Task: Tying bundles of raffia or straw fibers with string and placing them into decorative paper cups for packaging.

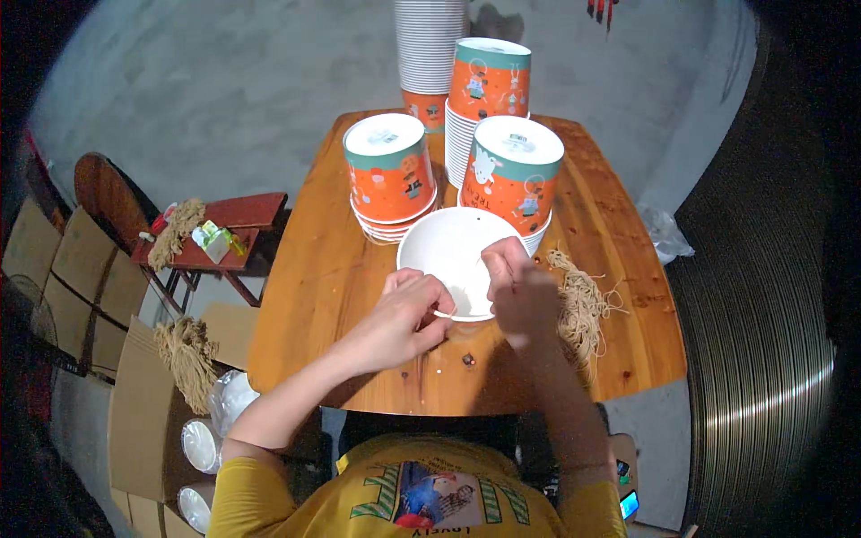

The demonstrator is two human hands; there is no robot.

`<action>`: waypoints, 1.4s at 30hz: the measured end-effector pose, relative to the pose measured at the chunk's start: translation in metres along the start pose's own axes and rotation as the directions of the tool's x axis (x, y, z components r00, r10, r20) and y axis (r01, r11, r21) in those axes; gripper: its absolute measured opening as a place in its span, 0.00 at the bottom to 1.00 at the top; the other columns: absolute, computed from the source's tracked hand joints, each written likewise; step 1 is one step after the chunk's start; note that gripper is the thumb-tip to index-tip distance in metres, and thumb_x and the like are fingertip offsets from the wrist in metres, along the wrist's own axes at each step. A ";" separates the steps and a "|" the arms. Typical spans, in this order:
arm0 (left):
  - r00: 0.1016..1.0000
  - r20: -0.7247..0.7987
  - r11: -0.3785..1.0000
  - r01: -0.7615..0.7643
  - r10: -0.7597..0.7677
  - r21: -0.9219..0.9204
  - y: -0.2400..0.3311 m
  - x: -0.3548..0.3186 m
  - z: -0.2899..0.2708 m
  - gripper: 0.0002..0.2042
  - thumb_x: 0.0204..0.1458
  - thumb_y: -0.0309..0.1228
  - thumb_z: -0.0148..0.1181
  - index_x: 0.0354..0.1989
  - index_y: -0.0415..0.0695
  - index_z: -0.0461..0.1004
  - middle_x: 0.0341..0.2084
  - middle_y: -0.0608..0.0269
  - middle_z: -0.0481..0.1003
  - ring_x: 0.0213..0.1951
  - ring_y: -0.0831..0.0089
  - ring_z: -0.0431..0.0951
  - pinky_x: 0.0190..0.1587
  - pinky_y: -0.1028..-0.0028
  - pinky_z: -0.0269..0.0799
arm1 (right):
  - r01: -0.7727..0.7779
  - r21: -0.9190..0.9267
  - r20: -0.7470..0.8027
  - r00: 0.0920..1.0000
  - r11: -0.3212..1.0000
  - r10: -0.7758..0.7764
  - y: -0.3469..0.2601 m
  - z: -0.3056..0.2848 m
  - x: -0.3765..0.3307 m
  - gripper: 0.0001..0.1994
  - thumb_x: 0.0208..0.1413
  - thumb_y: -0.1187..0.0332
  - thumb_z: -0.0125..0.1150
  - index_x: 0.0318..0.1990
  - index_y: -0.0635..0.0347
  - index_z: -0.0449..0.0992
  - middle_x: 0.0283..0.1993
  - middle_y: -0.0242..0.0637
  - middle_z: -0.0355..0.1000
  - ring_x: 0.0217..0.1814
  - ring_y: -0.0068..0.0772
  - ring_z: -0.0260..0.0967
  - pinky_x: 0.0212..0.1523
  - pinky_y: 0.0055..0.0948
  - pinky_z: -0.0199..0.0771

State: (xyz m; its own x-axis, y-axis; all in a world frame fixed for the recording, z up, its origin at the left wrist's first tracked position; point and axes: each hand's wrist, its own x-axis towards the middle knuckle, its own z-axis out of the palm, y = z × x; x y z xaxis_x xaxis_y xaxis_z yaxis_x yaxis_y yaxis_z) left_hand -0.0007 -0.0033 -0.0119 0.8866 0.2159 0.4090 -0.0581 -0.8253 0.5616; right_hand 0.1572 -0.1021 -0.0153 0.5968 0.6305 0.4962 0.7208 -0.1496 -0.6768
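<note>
A white-lined paper bucket (434, 249) lies tipped on the wooden table, its round mouth turned toward me. At its lower left rim, my left hand (395, 318) is closed in a pinch, with a short pale cord end (443, 314) showing by its fingertips. My right hand (522, 291) is closed at the bucket's right side, its thumb and fingers over the mouth. Whatever it may grip is hidden and slightly blurred. To the right of this hand lies a loose bundle of tan cords (581, 309).
Upside-down orange and green paper buckets (386, 184) stand in stacks at the table's (305, 269) back, with a taller stack (430, 54) behind. Left of the table are a red bench (247, 212), a cardboard box (139, 403) and more cord (188, 359). A ribbed metal shutter (762, 359) borders the right.
</note>
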 end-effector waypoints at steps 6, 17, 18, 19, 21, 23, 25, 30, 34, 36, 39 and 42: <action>0.972 -0.105 0.968 -0.191 0.209 0.161 -0.002 -0.006 0.012 0.12 0.45 0.28 0.61 0.36 0.42 0.65 0.32 0.56 0.65 0.39 0.59 0.67 0.49 0.61 0.59 | -0.047 0.113 0.099 0.994 0.992 0.036 -0.004 -0.002 0.005 0.08 0.57 0.64 0.51 0.32 0.58 0.72 0.12 0.34 0.63 0.14 0.25 0.64 0.18 0.27 0.64; 0.938 0.205 0.767 -0.347 0.281 0.539 0.003 0.001 -0.017 0.11 0.43 0.31 0.55 0.35 0.44 0.69 0.36 0.63 0.65 0.45 0.67 0.64 0.49 0.67 0.60 | 0.259 -0.137 0.245 0.944 0.956 -0.221 0.015 0.001 0.028 0.08 0.54 0.65 0.56 0.32 0.61 0.72 0.25 0.44 0.69 0.28 0.43 0.71 0.27 0.36 0.69; 0.925 0.268 0.749 -0.377 0.271 0.546 0.000 0.002 -0.021 0.11 0.43 0.31 0.55 0.36 0.44 0.69 0.36 0.64 0.64 0.45 0.67 0.65 0.50 0.68 0.60 | 0.260 -0.139 0.241 0.945 0.956 -0.222 0.019 0.001 0.032 0.08 0.54 0.65 0.56 0.32 0.61 0.72 0.25 0.44 0.69 0.28 0.43 0.71 0.27 0.36 0.69; 0.909 0.290 0.719 -0.414 0.298 0.559 -0.003 0.003 -0.026 0.12 0.43 0.32 0.54 0.37 0.44 0.69 0.36 0.64 0.65 0.45 0.68 0.64 0.50 0.69 0.60 | 0.284 -0.004 0.252 0.928 0.959 -0.274 0.026 0.001 0.035 0.08 0.55 0.65 0.56 0.33 0.61 0.72 0.25 0.41 0.69 0.27 0.37 0.70 0.27 0.32 0.67; 0.895 0.329 0.663 -0.444 0.300 0.603 -0.018 0.001 -0.033 0.12 0.43 0.31 0.53 0.37 0.44 0.69 0.36 0.64 0.65 0.45 0.68 0.64 0.50 0.69 0.61 | -0.282 0.301 0.477 0.872 0.911 0.113 0.017 -0.012 0.043 0.08 0.56 0.66 0.55 0.36 0.61 0.74 0.24 0.27 0.68 0.25 0.18 0.63 0.26 0.19 0.61; 0.887 0.328 0.607 -0.462 0.326 0.646 -0.033 0.000 -0.045 0.11 0.43 0.31 0.52 0.37 0.45 0.69 0.39 0.65 0.66 0.48 0.68 0.65 0.53 0.68 0.61 | -0.352 0.593 0.456 0.888 0.724 0.059 0.016 -0.031 0.048 0.08 0.57 0.66 0.54 0.37 0.60 0.74 0.25 0.20 0.66 0.25 0.10 0.57 0.25 0.13 0.55; 0.875 0.356 0.561 -0.484 0.328 0.672 -0.054 -0.002 -0.058 0.12 0.43 0.31 0.52 0.38 0.45 0.69 0.42 0.65 0.67 0.52 0.67 0.64 0.56 0.68 0.61 | -0.413 0.734 0.403 0.904 0.539 0.144 0.019 -0.036 0.046 0.09 0.60 0.64 0.51 0.40 0.59 0.72 0.20 0.19 0.58 0.19 0.08 0.49 0.19 0.12 0.46; 0.863 0.388 0.495 -0.503 0.323 0.709 -0.083 -0.003 -0.089 0.12 0.41 0.29 0.53 0.37 0.42 0.69 0.45 0.61 0.67 0.54 0.63 0.65 0.55 0.65 0.65 | -0.531 0.843 0.506 0.837 0.087 0.208 0.038 -0.056 0.035 0.07 0.63 0.66 0.46 0.40 0.57 0.69 0.18 0.18 0.49 0.15 0.09 0.42 0.15 0.13 0.41; 0.937 0.136 0.625 -0.319 0.323 0.712 -0.086 -0.001 -0.102 0.16 0.42 0.21 0.53 0.42 0.48 0.73 0.48 0.57 0.68 0.54 0.58 0.66 0.52 0.63 0.67 | -0.579 0.814 0.577 0.801 -0.043 0.158 0.026 -0.058 0.030 0.07 0.63 0.66 0.45 0.41 0.58 0.68 0.18 0.17 0.48 0.15 0.08 0.42 0.15 0.12 0.41; 0.955 -0.062 0.751 -0.188 0.291 0.633 -0.065 0.003 -0.095 0.19 0.38 0.15 0.53 0.41 0.46 0.73 0.47 0.55 0.68 0.52 0.57 0.67 0.50 0.64 0.68 | -0.596 0.803 0.589 0.789 -0.014 0.172 0.008 -0.056 0.027 0.07 0.63 0.66 0.45 0.42 0.58 0.67 0.18 0.18 0.48 0.16 0.08 0.43 0.14 0.13 0.42; 0.944 -0.269 0.961 -0.125 0.192 0.248 -0.022 0.010 -0.055 0.16 0.46 0.17 0.54 0.46 0.39 0.68 0.45 0.54 0.69 0.46 0.59 0.71 0.47 0.67 0.68 | -0.572 0.808 0.586 0.806 -0.137 0.089 -0.001 -0.043 0.019 0.07 0.63 0.67 0.45 0.43 0.59 0.66 0.18 0.20 0.48 0.17 0.10 0.43 0.14 0.13 0.42; 0.971 -0.231 0.971 0.000 -0.057 -0.240 0.025 0.013 0.002 0.21 0.50 0.29 0.61 0.51 0.39 0.61 0.42 0.58 0.71 0.38 0.70 0.71 0.43 0.72 0.70 | -0.569 0.791 0.575 0.817 -0.228 -0.045 -0.018 -0.032 0.014 0.08 0.62 0.66 0.47 0.42 0.61 0.66 0.18 0.21 0.48 0.17 0.12 0.43 0.14 0.15 0.43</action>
State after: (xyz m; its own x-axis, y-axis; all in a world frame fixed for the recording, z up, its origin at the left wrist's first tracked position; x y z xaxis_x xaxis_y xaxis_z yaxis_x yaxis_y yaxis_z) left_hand 0.0108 -0.0225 0.0060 0.7585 0.3774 0.5314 -0.1666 -0.6760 0.7178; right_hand 0.1638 -0.1149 0.0211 0.2529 0.9596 0.1231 -0.7821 0.2777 -0.5579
